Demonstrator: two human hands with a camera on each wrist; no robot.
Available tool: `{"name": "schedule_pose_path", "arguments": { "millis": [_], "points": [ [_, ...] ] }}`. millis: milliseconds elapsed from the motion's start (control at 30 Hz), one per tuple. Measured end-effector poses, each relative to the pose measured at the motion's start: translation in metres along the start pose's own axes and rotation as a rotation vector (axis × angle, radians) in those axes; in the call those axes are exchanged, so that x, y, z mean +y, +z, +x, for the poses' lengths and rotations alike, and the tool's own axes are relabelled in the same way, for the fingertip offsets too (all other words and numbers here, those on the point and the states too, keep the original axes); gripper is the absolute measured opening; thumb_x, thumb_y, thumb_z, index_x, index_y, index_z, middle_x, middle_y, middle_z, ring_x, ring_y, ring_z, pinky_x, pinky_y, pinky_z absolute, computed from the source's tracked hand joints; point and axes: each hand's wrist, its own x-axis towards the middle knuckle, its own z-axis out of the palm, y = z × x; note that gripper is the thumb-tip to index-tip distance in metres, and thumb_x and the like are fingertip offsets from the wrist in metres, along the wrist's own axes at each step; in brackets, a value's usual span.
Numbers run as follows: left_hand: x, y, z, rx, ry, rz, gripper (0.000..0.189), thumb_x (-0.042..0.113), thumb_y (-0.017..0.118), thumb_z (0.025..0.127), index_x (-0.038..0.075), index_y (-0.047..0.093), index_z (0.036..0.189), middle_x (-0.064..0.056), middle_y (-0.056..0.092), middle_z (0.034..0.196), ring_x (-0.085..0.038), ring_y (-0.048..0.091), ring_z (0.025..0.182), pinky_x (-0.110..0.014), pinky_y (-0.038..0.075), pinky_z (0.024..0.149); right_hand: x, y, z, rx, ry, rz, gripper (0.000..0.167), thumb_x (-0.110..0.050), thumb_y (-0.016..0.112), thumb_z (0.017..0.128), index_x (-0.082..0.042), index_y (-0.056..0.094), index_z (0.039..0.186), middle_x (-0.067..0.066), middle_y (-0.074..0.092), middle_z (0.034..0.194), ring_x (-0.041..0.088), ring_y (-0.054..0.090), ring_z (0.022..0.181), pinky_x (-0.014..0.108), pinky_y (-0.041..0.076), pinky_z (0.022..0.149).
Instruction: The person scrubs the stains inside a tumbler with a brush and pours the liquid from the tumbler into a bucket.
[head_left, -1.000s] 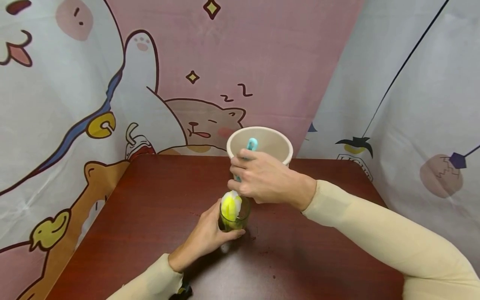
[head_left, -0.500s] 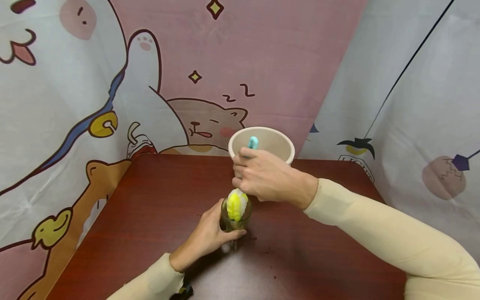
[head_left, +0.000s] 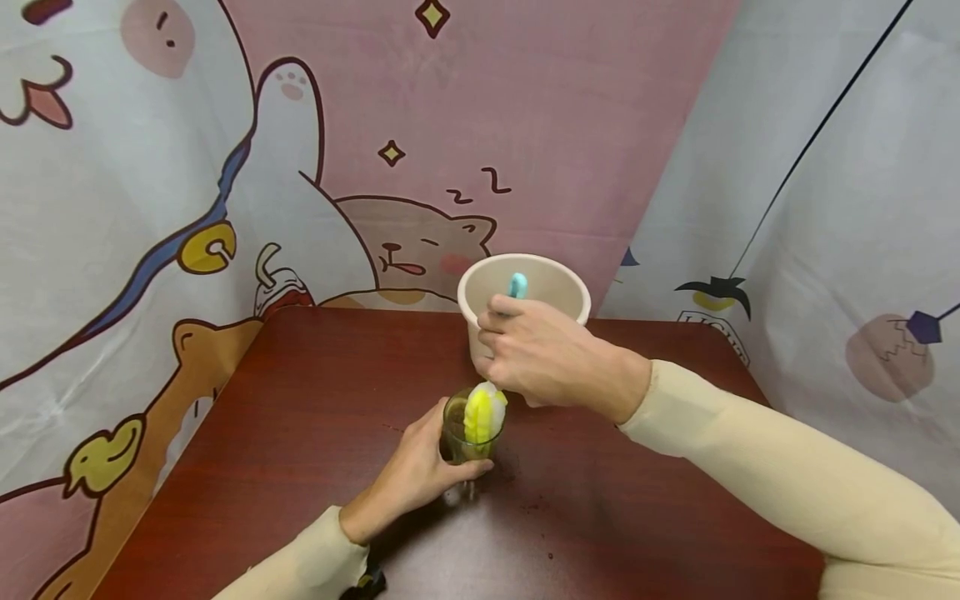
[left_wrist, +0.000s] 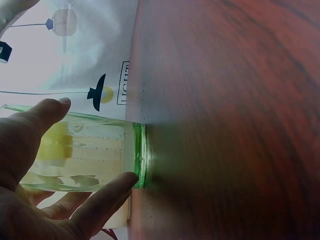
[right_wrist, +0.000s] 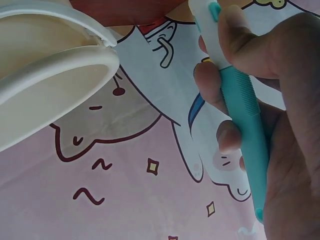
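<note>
My left hand grips a green-tinted drinking glass, fingers and thumb wrapped round its side. In the left wrist view the glass has droplets on its wall, and its base is close over the table. A cup brush, its handle teal and white, is held in my right hand above the glass. The thumb lies along the white upper part of the handle in the right wrist view. The brush's yellow and white sponge head sits in the mouth of the glass, against the right side, partly above the rim.
Behind my right hand stands a cream bucket at the table's back edge. Dark wet specks dot the brown table right of the glass. A printed cartoon cloth hangs along the back and sides.
My right hand has shifted slightly right, and the sponge head has swung from the left side of the glass mouth to the right side. My left hand stays nearly in place around the glass.
</note>
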Motion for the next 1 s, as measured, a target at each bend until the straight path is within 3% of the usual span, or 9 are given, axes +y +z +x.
{"name": "schedule_pose_path", "arguments": {
  "millis": [133, 267, 367, 533, 1000],
  "points": [
    [0.000, 0.001, 0.000, 0.001, -0.005, -0.001, 0.084, 0.040, 0.107, 0.085, 0.025, 0.061, 0.154, 0.010, 0.076, 0.133, -0.011, 0.077, 0.121, -0.038, 0.066, 0.104, 0.000, -0.001, -0.002, -0.003, 0.001, 0.024, 0.029, -0.034, 0.094, 0.074, -0.022, 0.083, 0.098, -0.002, 0.076, 0.083, 0.021, 0.061, 0.094, 0.038, 0.039, 0.098],
    [0.001, 0.001, -0.001, 0.001, -0.013, -0.003, 0.084, 0.040, 0.107, 0.085, 0.026, 0.061, 0.153, 0.010, 0.077, 0.132, -0.011, 0.077, 0.121, -0.038, 0.066, 0.104, -0.001, -0.002, -0.006, -0.013, 0.018, 0.080, 0.023, -0.035, 0.095, 0.074, -0.025, 0.077, 0.085, -0.003, 0.073, 0.081, 0.022, 0.058, 0.091, 0.038, 0.038, 0.095],
    [0.001, 0.002, -0.001, 0.000, -0.017, -0.005, 0.083, 0.040, 0.108, 0.084, 0.026, 0.061, 0.151, 0.010, 0.077, 0.131, -0.011, 0.076, 0.120, -0.038, 0.066, 0.103, -0.001, -0.002, -0.010, -0.026, 0.033, 0.122, 0.027, -0.041, 0.096, 0.078, -0.027, 0.073, 0.081, -0.003, 0.072, 0.080, 0.023, 0.057, 0.089, 0.038, 0.039, 0.095],
    [0.002, 0.002, 0.000, 0.000, -0.017, -0.010, 0.082, 0.039, 0.108, 0.084, 0.025, 0.062, 0.151, 0.010, 0.077, 0.130, -0.011, 0.076, 0.118, -0.037, 0.065, 0.103, -0.002, -0.001, -0.014, -0.019, 0.047, 0.158, 0.031, -0.052, 0.094, 0.088, -0.028, 0.075, 0.085, -0.004, 0.072, 0.079, 0.023, 0.057, 0.088, 0.038, 0.041, 0.095],
    [0.001, 0.000, 0.001, 0.004, -0.015, -0.041, 0.083, 0.036, 0.109, 0.083, 0.024, 0.062, 0.150, 0.011, 0.076, 0.129, -0.009, 0.075, 0.114, -0.034, 0.065, 0.102, -0.012, 0.007, -0.009, 0.157, 0.082, 0.182, 0.024, -0.038, 0.089, 0.094, -0.023, 0.072, 0.085, -0.003, 0.069, 0.078, 0.022, 0.061, 0.085, 0.038, 0.044, 0.097]
  ]
}}
